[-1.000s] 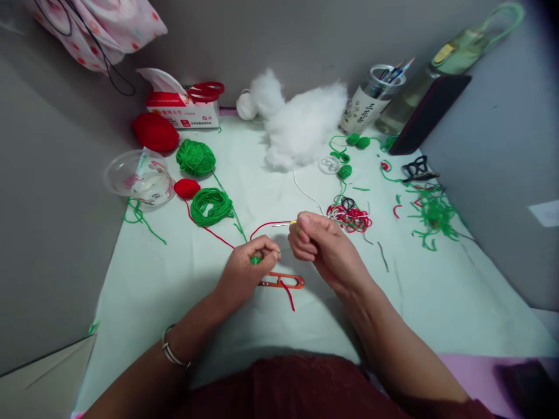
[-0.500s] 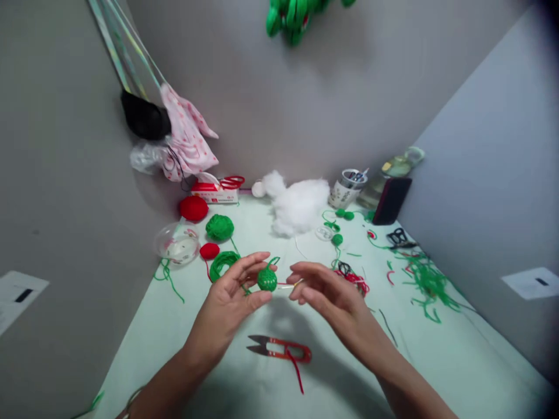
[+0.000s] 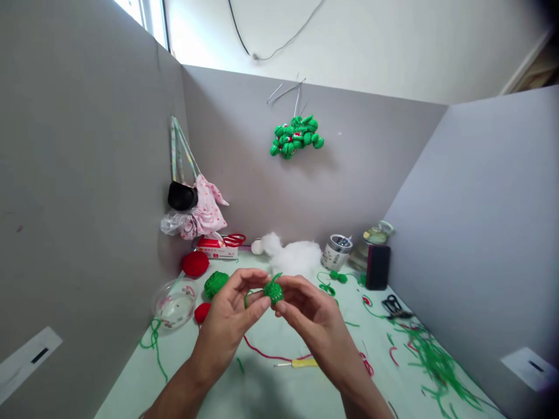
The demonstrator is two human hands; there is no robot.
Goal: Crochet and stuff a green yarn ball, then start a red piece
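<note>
**Green crocheted ball pinched between two sets of fingertips**

The small green crocheted ball (image 3: 273, 293) sits directly between the person's hands, raised in front of the pale tabletop (image 3: 262, 384). Neither hand is clearly nearer: the left hand (image 3: 227, 311) meets its left side and the right hand (image 3: 318, 314) its right, thumbs low, fingers curled behind. Both hands are partly closed, fingertips lightly on the ball; how firmly each presses cannot be told.

The ball is nearly round, so its body shows no clear long axis; a short green stem (image 3: 276, 277) slants up and rightward from its top. Its surface looks knobbly, tightly stitched. Below the hands lies a yellow-handled crochet hook (image 3: 304, 363), beside red yarn (image 3: 264, 354).
</note>
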